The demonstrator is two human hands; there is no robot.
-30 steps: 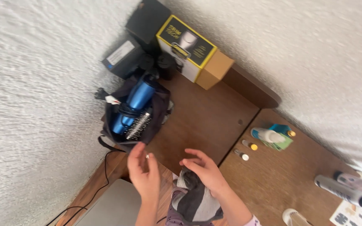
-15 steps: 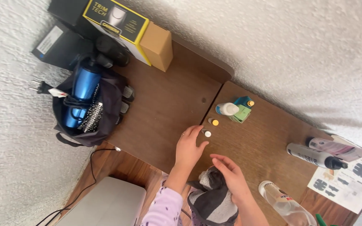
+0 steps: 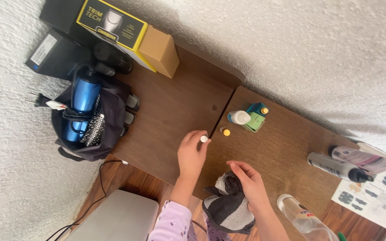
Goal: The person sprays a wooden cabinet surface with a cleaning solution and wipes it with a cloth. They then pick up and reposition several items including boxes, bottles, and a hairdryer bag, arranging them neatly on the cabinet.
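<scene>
While the left hand (image 3: 191,154) pinches a small white-capped bottle (image 3: 204,139) at the seam of the brown table (image 3: 175,111), the right hand (image 3: 249,183) grips a grey striped cloth (image 3: 226,207) near the table's front edge, with a yellow-capped bottle (image 3: 224,132) just beside.

Blue hair dryer (image 3: 82,100) in dark bag (image 3: 108,129), yellow-black box (image 3: 112,22), spray bottles (image 3: 340,166)
</scene>
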